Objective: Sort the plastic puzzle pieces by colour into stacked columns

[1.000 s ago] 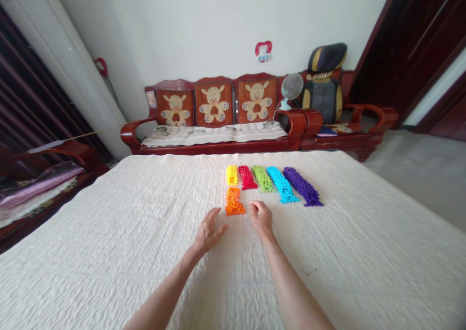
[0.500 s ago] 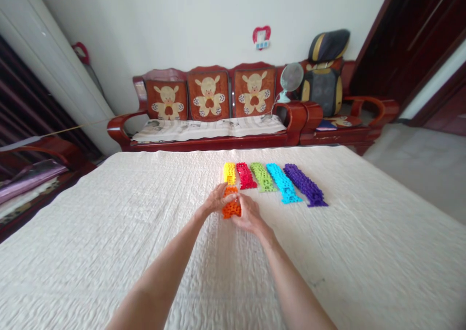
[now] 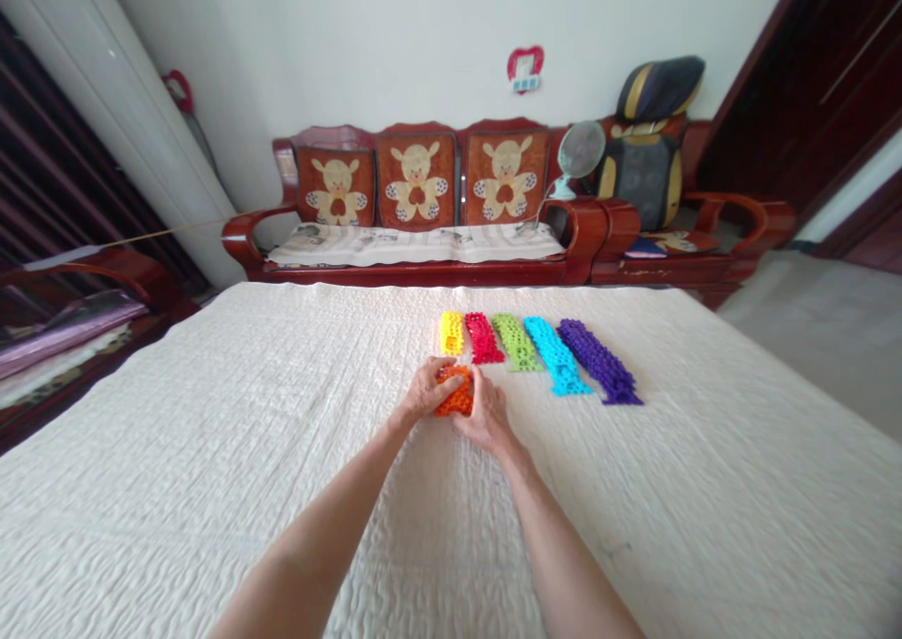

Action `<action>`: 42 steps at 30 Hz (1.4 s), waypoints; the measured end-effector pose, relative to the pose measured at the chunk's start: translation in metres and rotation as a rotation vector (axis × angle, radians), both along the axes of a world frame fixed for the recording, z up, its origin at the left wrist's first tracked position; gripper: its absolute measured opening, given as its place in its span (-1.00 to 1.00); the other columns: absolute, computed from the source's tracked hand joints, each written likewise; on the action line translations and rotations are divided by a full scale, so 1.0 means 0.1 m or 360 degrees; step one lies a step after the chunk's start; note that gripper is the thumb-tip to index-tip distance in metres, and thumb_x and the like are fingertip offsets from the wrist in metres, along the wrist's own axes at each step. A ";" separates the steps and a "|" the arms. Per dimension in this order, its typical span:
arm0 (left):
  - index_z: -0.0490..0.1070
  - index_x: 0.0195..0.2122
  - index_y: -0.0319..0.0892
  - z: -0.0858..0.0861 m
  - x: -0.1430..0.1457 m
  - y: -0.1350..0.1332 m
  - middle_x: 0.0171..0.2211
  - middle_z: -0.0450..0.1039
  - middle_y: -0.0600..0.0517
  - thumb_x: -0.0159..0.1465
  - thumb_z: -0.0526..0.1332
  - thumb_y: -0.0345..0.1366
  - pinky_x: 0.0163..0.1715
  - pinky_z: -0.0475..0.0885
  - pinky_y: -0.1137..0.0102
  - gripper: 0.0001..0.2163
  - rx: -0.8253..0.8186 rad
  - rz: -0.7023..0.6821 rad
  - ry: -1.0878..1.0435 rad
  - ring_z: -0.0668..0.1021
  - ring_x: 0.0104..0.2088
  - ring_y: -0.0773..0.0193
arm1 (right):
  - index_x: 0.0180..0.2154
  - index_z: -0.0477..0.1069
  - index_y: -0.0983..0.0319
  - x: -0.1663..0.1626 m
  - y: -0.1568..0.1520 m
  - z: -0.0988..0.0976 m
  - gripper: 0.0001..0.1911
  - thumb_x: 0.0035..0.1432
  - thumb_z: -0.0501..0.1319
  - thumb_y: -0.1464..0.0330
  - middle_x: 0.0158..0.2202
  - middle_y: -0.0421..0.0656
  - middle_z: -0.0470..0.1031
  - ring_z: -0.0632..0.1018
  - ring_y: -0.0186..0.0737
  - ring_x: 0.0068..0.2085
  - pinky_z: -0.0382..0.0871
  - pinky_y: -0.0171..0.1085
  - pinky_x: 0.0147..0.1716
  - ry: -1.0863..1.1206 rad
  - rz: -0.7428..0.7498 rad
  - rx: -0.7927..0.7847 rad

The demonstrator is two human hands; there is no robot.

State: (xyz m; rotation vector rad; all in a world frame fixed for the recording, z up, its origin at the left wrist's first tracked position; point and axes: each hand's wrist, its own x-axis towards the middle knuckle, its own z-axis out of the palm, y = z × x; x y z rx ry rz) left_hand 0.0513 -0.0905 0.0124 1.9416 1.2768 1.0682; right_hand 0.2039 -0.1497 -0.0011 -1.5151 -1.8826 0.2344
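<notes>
Between my two hands is a stack of orange perforated plastic pieces (image 3: 457, 397), resting low over the cloth. My left hand (image 3: 428, 390) grips it from the left, its thumb laid across the top. From the right, my right hand (image 3: 486, 412) holds the opposite side, fingers curled round the edge. Just beyond them a short yellow stack (image 3: 452, 335) lies at the left end of a row. To its right come similar red (image 3: 484, 338), green (image 3: 517, 343), light blue (image 3: 558, 357) and purple (image 3: 600, 362) stacks, longer toward the right. The underside of the orange stack is hidden.
A pale quilted cloth (image 3: 211, 451) covers the broad table surface. Past its far edge stands a wooden sofa (image 3: 423, 274) with bear cushions, a small fan (image 3: 582, 150) and an armchair (image 3: 751, 211) bearing a massage pad. Another wooden seat (image 3: 133, 268) is at left.
My left hand has shifted its hold, and the orange stack looks shorter and slightly turned, with a wider gap from the yellow one. The whole view has moved slightly.
</notes>
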 end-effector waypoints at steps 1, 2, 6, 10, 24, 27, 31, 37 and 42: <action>0.45 -0.03 -0.24 0.00 0.01 -0.02 -0.10 0.46 -0.12 0.17 0.26 -0.11 -0.02 0.43 0.25 -0.60 -0.0017 0.0003 -0.0038 0.53 -0.10 0.16 | 0.28 -0.06 0.36 0.00 0.00 0.00 -0.11 -0.07 0.22 0.36 0.10 0.16 0.35 0.37 0.09 0.13 0.16 0.08 0.09 0.0002 -0.0002 0.0001; 0.44 -0.03 -0.23 0.01 0.02 -0.04 -0.09 0.46 -0.11 0.16 0.27 -0.12 -0.01 0.43 0.24 -0.60 -0.0032 -0.0009 -0.0074 0.53 -0.09 0.16 | 0.28 -0.06 0.36 0.00 0.00 0.00 -0.11 -0.07 0.22 0.35 0.10 0.16 0.36 0.38 0.09 0.12 0.16 0.08 0.09 0.0004 -0.0007 0.0004; 0.38 0.03 -0.24 0.11 0.00 -0.15 -0.10 0.48 -0.10 0.15 0.28 -0.15 -0.02 0.42 0.24 -0.56 -0.0180 -0.0200 -0.0172 0.52 -0.10 0.16 | 0.25 0.02 0.34 0.03 0.00 0.02 -0.15 -0.06 0.25 0.31 0.01 0.13 0.44 0.44 0.10 0.06 0.21 0.11 0.07 0.0043 0.0021 0.0017; 0.21 0.21 -0.23 0.25 -0.14 -0.31 -0.08 0.48 -0.10 0.03 0.38 -0.20 -0.06 0.44 0.23 -0.28 -0.0444 -0.0330 -0.0170 0.53 -0.13 0.16 | 0.26 0.00 0.32 -0.02 -0.02 0.04 -0.13 -0.04 0.27 0.28 -0.04 0.10 0.49 0.52 0.06 -0.03 0.35 0.04 -0.01 0.0243 0.0180 0.0068; 0.33 0.11 -0.18 0.16 -1.63 -0.89 -0.23 0.54 -0.02 0.06 0.34 -0.21 -0.21 0.49 0.35 -0.44 -0.0320 0.0736 -0.0587 0.56 -0.27 0.26 | 0.23 0.08 0.17 -1.79 -0.11 0.23 -0.13 -0.12 0.34 0.23 -0.02 -0.04 0.49 0.58 -0.10 -0.11 0.47 -0.10 -0.10 0.0901 0.0811 -0.0718; 0.34 0.08 -0.19 0.10 -2.08 -0.94 -0.26 0.55 -0.02 0.06 0.33 -0.23 -0.25 0.49 0.38 -0.46 -0.0266 0.1040 -0.0603 0.57 -0.31 0.27 | 0.21 0.12 0.17 -2.36 -0.11 0.25 -0.16 -0.12 0.33 0.25 -0.01 -0.06 0.48 0.57 -0.12 -0.07 0.45 -0.13 -0.06 0.0917 0.0879 -0.0823; 0.37 0.06 -0.17 0.17 -2.79 -1.00 -0.30 0.55 -0.01 0.07 0.33 -0.16 -0.19 0.46 0.33 -0.49 -0.0217 0.1459 -0.0310 0.58 -0.28 0.21 | 0.16 0.20 0.19 -3.00 -0.13 0.20 -0.29 -0.07 0.27 0.33 0.09 -0.01 0.40 0.52 -0.09 0.02 0.42 -0.14 0.00 0.0840 0.0837 -0.0680; 0.26 0.17 -0.19 0.41 -3.66 -0.87 -0.08 0.52 -0.16 0.16 0.24 -0.08 0.01 0.36 0.21 -0.43 -0.0239 0.1939 0.0061 0.54 -0.04 0.05 | -0.02 0.39 0.28 -3.20 -0.25 -0.03 -0.50 -0.07 0.10 0.59 -0.02 0.03 0.45 0.45 -0.12 0.06 0.34 -0.11 0.11 0.0438 0.1111 0.0017; 0.24 0.19 -0.25 0.42 -3.97 -0.72 0.08 0.41 -0.22 0.18 0.19 -0.02 0.12 0.28 0.19 -0.39 -0.0298 0.1988 0.0207 0.43 0.12 0.00 | -0.02 0.39 0.30 -3.21 -0.23 0.02 -0.51 -0.05 0.09 0.59 -0.04 0.03 0.46 0.45 -0.13 0.04 0.35 -0.14 0.08 0.0213 0.1043 0.0041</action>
